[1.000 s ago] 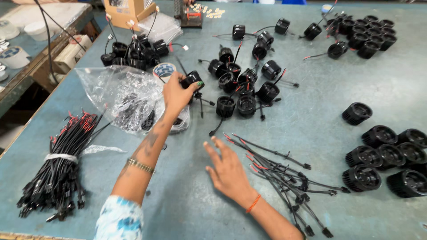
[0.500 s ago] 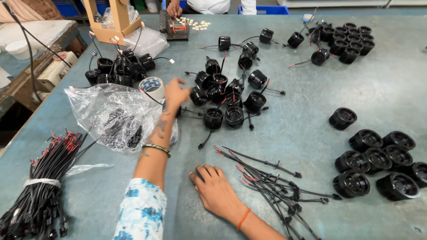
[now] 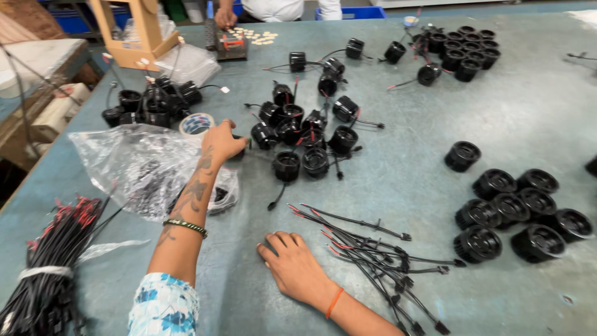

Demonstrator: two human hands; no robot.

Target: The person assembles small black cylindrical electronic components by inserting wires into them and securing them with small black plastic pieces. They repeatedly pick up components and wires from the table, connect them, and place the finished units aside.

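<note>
closest to the camera, the right hand (image 3: pixel 295 266) lies flat on the grey-green table (image 3: pixel 435 137), fingers spread and holding nothing, right beside a loose pile of black wires with red tips (image 3: pixel 379 261). off to the near left there's a tied bundle of black cables (image 3: pixel 50 267). a bit further out, the left hand (image 3: pixel 222 142) reaches across a crumpled clear plastic bag (image 3: pixel 137 168), fingers curled around a small black round part (image 3: pixel 239 144) near the middle of the table, just beside a tape roll (image 3: pixel 196 124). past it sits a cluster of black round housings with wires (image 3: pixel 305 134), and another group of bare black housings (image 3: pixel 522 208) on the right. the far end has more black parts (image 3: pixel 460 50), a cardboard box (image 3: pixel 134 31), and another person's hand (image 3: pixel 225 17) at the table edge. blue crates (image 3: pixel 354 11) sit behind.
</note>
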